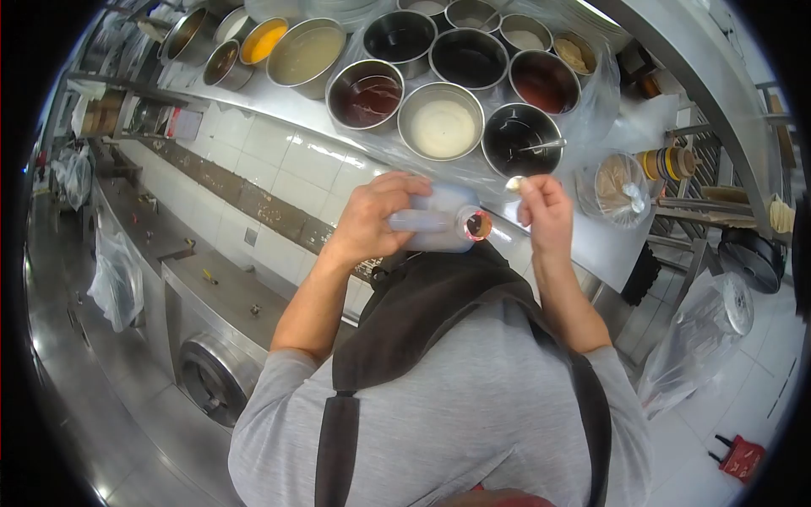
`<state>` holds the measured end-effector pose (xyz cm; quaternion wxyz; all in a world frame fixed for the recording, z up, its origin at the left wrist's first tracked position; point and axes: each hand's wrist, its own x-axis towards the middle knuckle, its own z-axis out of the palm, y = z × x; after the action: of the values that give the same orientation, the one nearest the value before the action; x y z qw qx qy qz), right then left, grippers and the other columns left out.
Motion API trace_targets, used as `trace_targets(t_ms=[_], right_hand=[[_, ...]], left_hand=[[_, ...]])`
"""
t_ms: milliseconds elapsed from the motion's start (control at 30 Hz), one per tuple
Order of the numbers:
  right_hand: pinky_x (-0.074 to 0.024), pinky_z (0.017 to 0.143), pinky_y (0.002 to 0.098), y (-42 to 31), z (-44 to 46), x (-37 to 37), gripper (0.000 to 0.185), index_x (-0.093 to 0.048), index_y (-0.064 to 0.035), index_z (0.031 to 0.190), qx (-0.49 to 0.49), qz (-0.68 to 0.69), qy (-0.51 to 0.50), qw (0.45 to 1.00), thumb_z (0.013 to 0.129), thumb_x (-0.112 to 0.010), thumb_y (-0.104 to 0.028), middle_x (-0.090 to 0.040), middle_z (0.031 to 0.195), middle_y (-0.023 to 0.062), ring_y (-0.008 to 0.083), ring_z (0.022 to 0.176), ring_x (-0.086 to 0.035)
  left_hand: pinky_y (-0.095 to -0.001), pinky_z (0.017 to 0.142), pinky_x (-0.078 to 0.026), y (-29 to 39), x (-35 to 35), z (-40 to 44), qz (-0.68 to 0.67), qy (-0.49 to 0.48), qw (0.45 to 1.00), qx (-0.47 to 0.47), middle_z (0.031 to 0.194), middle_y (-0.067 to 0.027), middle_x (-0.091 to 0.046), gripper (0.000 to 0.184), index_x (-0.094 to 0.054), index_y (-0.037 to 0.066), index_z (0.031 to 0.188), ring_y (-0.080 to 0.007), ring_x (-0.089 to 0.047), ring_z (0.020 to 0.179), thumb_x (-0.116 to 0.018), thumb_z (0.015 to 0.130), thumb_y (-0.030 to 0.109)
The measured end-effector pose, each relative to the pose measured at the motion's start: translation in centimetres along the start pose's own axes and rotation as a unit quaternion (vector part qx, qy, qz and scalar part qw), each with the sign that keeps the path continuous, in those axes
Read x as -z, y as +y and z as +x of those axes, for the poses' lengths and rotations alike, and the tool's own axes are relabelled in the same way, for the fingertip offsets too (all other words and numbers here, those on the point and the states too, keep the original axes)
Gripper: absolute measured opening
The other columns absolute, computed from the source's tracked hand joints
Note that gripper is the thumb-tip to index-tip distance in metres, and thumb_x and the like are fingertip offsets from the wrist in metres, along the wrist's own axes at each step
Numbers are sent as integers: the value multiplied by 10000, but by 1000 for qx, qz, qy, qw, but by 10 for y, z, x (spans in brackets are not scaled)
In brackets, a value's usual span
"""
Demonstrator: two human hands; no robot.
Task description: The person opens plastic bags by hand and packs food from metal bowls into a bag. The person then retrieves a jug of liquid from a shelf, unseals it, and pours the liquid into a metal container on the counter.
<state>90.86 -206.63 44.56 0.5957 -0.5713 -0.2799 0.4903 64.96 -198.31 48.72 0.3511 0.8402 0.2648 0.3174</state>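
A translucent plastic jug (439, 211) is gripped by its handle in my left hand (378, 215). Its round mouth (475, 224) faces the camera, uncapped, with something dark visible inside. To the right of the jug, my right hand (546, 207) pinches a small whitish object (514, 183) between thumb and fingers; it is too small to identify surely. Just beyond my hands are a metal pot of cream-coloured sauce (442, 124) and a pot of black liquid (517, 139) with a spoon (547, 145) resting in it.
More metal pots, including one of reddish-brown sauce (365, 93) and one of yellow contents (265, 40), stand along the steel counter (253, 97). A plastic-wrapped tub (621, 188) is at the right. A steel stove (220, 296) lies to the left.
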Motion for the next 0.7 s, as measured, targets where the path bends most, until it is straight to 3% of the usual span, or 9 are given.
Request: trace_targets(t_ms=[100, 267, 333, 500, 567, 633, 700], right_hand=[[-357, 464, 210, 21, 11, 38, 168, -632, 0, 862, -23, -103, -40, 994, 919, -648, -157, -551, 614, -11, 55, 490, -468], [-406, 490, 228, 64, -3, 103, 166, -663, 0, 851, -30, -188, 88, 978, 920, -630, -148, -581, 616, 12, 76, 535, -540], [-449, 534, 243, 92, -7, 136, 230, -674, 20, 909, -43, -227, 201, 952, 943, -595, -193, -609, 641, 31, 104, 532, -569], [-497, 575, 314, 130, 25, 165, 227, -668, 25, 948, -50, -371, 226, 899, 933, -552, -169, -668, 700, 98, 171, 563, -635], [-503, 626, 356, 134, 32, 167, 247, -678, -2, 1027, -69, -408, 223, 883, 923, -521, -161, -664, 688, 132, 241, 617, -652], [-507, 639, 352, 131, 27, 168, 281, -650, 1, 1115, -63, -389, 220, 892, 918, -516, -148, -668, 713, 134, 235, 617, -651], [-511, 652, 347, 120, 18, 162, 341, -622, 4, 1204, -56, -373, 212, 901, 913, -510, -135, -672, 738, 135, 230, 617, -650]], left_hand=[[-392, 832, -531, 5, 7, 1, -12, -15, 1000, 15, 1020, -116, -691, 192, -537, 19, 646, -321, -659, 1009, -709, 573, -24], [-369, 841, -546, 2, 9, 5, 40, -26, 998, 42, 1009, -154, -703, 206, -553, 14, 636, -314, -676, 1032, -756, 631, -19], [-362, 844, -544, 1, 8, 4, 24, -27, 997, 66, 1013, -157, -703, 208, -556, 11, 637, -308, -676, 1033, -760, 638, -24], [-351, 853, -536, 3, 4, 3, 23, -34, 990, 135, 1042, -176, -697, 198, -583, -9, 654, -297, -675, 1032, -776, 635, -49], [-352, 858, -532, 7, 1, 4, 16, -32, 989, 141, 1054, -180, -694, 200, -581, -12, 653, -296, -670, 1042, -775, 634, -55], [-352, 864, -529, 10, -2, 6, 8, -27, 988, 149, 1065, -185, -691, 201, -580, -14, 651, -295, -665, 1053, -775, 633, -60], [-321, 793, -538, 12, -5, 7, 1, -4, 989, 145, 1052, -163, -698, 176, -615, -11, 697, -241, -688, 944, -789, 689, 7]])
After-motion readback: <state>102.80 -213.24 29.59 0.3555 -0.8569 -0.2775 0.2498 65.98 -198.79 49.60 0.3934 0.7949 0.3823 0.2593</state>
